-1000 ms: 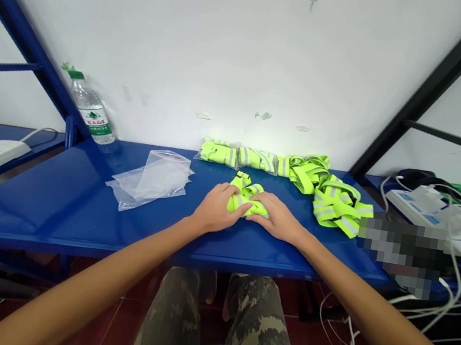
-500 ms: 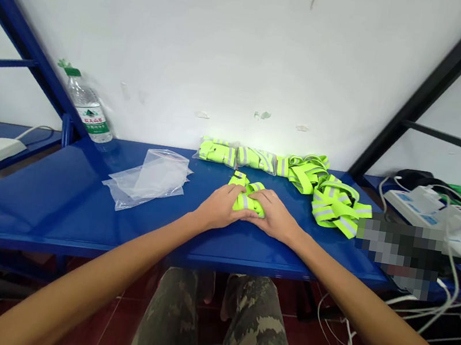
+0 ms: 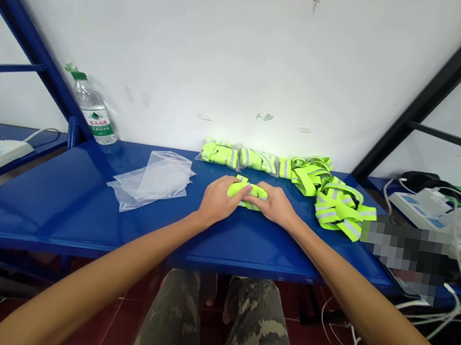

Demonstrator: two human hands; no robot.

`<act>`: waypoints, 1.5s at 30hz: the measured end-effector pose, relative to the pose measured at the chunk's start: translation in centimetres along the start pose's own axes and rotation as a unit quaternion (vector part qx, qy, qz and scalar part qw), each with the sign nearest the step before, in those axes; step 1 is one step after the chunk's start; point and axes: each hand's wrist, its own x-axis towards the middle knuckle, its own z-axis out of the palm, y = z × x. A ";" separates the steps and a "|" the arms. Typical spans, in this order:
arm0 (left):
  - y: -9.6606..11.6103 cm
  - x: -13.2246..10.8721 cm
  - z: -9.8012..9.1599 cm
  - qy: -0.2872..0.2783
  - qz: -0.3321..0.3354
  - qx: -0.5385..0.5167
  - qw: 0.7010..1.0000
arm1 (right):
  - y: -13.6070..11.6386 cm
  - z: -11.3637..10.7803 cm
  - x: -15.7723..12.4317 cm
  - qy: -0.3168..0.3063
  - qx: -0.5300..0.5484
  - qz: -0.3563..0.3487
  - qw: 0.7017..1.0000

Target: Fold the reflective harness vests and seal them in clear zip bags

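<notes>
Between my hands is a folded neon-yellow reflective strap [image 3: 257, 192] with a grey stripe, bunched into a compact bundle over the table. My left hand [image 3: 223, 197] grips its left end, thumb across the near top. My right hand [image 3: 274, 204] closes round the right end, its thumb meeting the left one. The far fingers of both hands are partly hidden by the bundle. Behind it, against the wall, lie two bagged strap bundles, a left one [image 3: 219, 153] and a right one [image 3: 258, 160]. Loose reflective straps [image 3: 341, 208] are heaped to the right.
Clear plastic bags [image 3: 155, 178] lie in a stack on the blue table [image 3: 55, 197]. A water bottle [image 3: 97, 113] leans at the back left. White power strips [image 3: 425, 212] and tangled cables are on the right, near a blurred dark object [image 3: 405, 255].
The strap's loose tail at the far side has been drawn in, and the bundle is more compact. Both thumbs have shifted onto its top. The view has moved slightly.
</notes>
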 end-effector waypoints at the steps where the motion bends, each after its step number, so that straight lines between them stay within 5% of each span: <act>1: 0.0 0.4 0.1 -0.004 -0.014 0.005 1.000 | 0.0 0.1 0.3 0.004 0.000 0.008 1.000; 12: -1.3 2.5 1.5 -0.073 -0.117 0.069 0.988 | 1.1 0.8 1.5 0.030 -0.078 -0.005 0.996; 17: -2.0 2.7 2.2 -0.013 -0.102 0.067 0.992 | 1.1 1.0 -0.3 0.011 -0.111 -0.090 0.990; 21: -2.4 3.2 2.5 -0.030 -0.121 -0.019 0.992 | 1.1 0.6 -1.3 -0.040 -0.132 -0.161 0.977; 30: -3.1 3.3 2.5 -0.047 -0.168 -0.141 0.975 | 1.2 1.0 -0.4 -0.025 -0.129 -0.180 0.975; 35: -2.3 2.6 1.4 -0.071 -0.111 -0.102 0.986 | 0.7 0.8 -0.3 -0.033 -0.114 -0.170 0.978; 41: -1.5 1.9 -1.3 -0.207 0.042 0.003 0.977 | 1.3 0.6 -0.2 -0.057 -0.045 -0.153 0.986; 45: -2.0 2.2 -1.6 -0.225 0.029 -0.010 0.974 | 1.7 0.5 0.2 -0.057 0.024 -0.126 0.990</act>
